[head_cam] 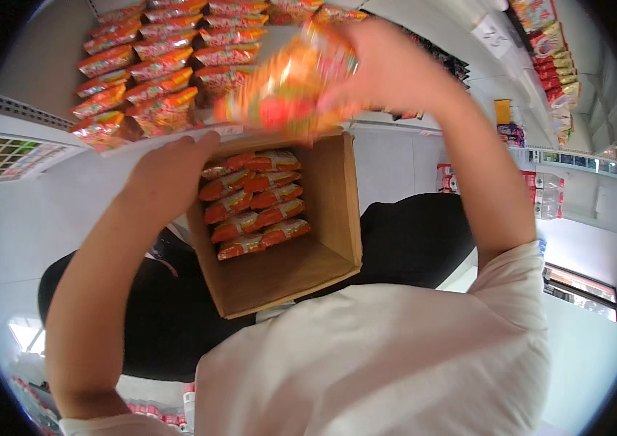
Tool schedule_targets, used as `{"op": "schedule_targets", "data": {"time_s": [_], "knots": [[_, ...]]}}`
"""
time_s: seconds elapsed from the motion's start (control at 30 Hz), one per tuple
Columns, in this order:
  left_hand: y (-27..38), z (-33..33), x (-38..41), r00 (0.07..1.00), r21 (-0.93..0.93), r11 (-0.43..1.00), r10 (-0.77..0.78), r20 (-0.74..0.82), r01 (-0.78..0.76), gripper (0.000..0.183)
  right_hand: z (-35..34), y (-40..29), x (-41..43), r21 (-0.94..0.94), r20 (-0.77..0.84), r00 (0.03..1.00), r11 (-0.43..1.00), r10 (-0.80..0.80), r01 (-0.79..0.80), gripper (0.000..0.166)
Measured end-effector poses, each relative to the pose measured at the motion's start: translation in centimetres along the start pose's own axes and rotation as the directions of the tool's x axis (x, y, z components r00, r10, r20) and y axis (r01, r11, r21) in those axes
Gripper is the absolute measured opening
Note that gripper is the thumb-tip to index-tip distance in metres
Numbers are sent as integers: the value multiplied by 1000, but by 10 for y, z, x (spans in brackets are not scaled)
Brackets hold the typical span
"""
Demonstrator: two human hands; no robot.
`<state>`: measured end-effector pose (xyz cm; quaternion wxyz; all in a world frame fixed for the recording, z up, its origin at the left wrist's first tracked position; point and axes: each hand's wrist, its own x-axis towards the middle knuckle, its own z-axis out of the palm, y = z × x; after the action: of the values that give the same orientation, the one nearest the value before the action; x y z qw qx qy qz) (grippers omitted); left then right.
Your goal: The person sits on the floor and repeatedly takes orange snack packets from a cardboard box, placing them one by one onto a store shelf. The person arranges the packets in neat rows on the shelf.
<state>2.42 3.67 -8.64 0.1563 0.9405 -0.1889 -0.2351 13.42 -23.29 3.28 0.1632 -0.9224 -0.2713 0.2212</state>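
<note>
My right hand [379,65] grips at least one orange snack packet [286,87], blurred by motion, above the box's far rim; whether it holds several is unclear. An open cardboard box [335,201] stands between my knees. Inside, orange-red packets [281,210] lie in two columns along the left side, with bare cardboard at the right and near side. My left hand [172,174] holds the box at its far left corner, its fingertips beside the shelf's front edge. On the shelf ahead, similar orange packets [161,82] stand in several rows.
Dark packets [444,60] lie farther right on the shelf. Another rack with red and gold packets [559,76] is at the upper right. Plastic bottles with red caps [550,196] stand at the right. A white wire basket [19,155] is at the left.
</note>
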Motion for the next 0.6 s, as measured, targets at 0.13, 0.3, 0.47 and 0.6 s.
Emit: {"op": "schedule_targets", "data": {"time_s": [0.13, 0.3, 0.47, 0.6], "knots": [[2, -4, 2, 999, -9, 1000, -28, 27, 28, 50, -5, 59, 57, -69, -236, 972, 997, 5, -22, 42], [7, -14, 4, 995, -34, 998, -42, 96, 45, 50, 32, 154, 133, -367, -362, 929, 928, -84, -59, 54], [6, -14, 12, 991, -31, 998, -47, 129, 51, 49, 65, 180, 186, -468, -434, 900, 845, 35, -258, 60], [4, -15, 15, 994, -27, 999, -22, 108, 25, 48, 77, 188, 209, -491, -411, 912, 841, 6, -227, 57]]}}
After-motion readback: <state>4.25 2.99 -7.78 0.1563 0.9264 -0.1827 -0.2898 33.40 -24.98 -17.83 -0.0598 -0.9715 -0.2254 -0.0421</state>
